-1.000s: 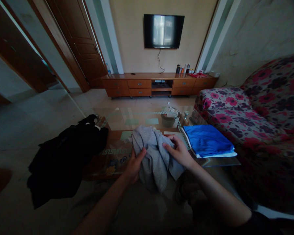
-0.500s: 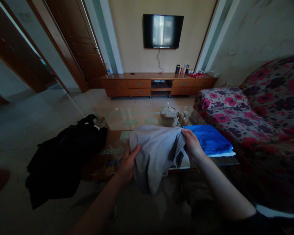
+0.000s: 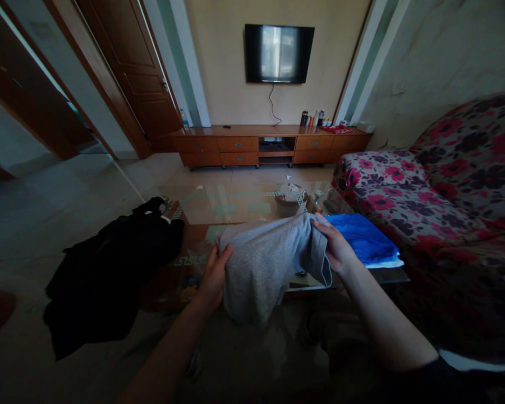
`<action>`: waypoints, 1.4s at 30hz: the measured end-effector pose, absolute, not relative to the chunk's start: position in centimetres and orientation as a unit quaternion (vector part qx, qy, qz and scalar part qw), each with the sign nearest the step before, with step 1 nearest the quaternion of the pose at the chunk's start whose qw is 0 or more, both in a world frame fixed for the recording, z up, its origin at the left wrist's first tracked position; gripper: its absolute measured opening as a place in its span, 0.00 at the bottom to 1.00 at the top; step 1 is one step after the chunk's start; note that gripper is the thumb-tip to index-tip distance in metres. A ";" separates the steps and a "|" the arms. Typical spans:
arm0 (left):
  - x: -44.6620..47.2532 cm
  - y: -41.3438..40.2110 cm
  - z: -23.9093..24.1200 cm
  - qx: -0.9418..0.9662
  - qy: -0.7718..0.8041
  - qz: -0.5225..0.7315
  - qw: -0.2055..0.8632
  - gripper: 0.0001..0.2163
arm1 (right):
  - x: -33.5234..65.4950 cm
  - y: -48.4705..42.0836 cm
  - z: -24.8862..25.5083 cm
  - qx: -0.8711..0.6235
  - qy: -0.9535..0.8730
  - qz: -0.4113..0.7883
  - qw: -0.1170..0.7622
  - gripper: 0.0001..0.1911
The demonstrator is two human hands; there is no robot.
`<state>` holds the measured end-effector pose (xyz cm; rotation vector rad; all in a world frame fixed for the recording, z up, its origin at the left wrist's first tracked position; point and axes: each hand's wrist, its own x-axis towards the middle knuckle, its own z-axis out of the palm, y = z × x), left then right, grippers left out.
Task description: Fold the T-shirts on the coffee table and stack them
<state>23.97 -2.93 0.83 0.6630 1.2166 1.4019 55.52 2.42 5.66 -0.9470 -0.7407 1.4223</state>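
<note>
A grey garment hangs stretched between my two hands over the near edge of a glass coffee table. My left hand is closed on its left edge. My right hand grips its upper right corner, just in front of a folded blue garment lying on a white one at the table's right end. The lower part of the grey garment droops below the table edge.
A heap of black clothes lies over the table's left end. A small bowl-like holder stands further back on the glass. A flowered sofa fills the right. A wooden TV cabinet, wall TV and door lie beyond.
The grey garment went from a bunched lump to spread wide. My right hand moved right and up with its corner; my left hand shifted slightly left.
</note>
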 end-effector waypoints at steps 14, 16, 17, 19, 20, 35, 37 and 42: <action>24.2 -5.1 2.6 0.298 0.369 0.518 0.712 0.35 | 51.9 0.0 3.4 -0.462 -0.371 0.752 0.287 0.24; 24.0 -5.5 2.2 0.302 0.343 0.497 0.737 0.32 | 51.4 -0.6 3.5 -0.415 -0.383 0.788 0.245 0.25; 23.8 -5.6 2.1 0.299 0.331 0.491 0.748 0.30 | 51.3 -0.9 3.7 -0.391 -0.390 0.801 0.231 0.25; 23.6 -5.6 1.9 0.293 0.319 0.489 0.757 0.27 | 51.2 -1.3 4.3 -0.360 -0.413 0.806 0.224 0.24; 23.5 -5.5 1.9 0.292 0.320 0.491 0.756 0.26 | 51.3 -1.4 4.5 -0.352 -0.426 0.801 0.231 0.23; 23.5 -5.0 2.8 0.409 0.307 0.400 0.760 0.35 | 54.3 -0.8 5.1 -0.339 -0.456 0.750 0.338 0.20; 23.8 -4.9 2.9 0.496 0.334 0.376 0.708 0.37 | 54.0 -1.3 4.9 -0.327 -0.458 0.767 0.307 0.21; 23.6 -4.4 3.4 0.601 0.371 0.393 0.588 0.35 | 54.8 -1.0 4.5 -0.342 -0.463 0.760 0.301 0.21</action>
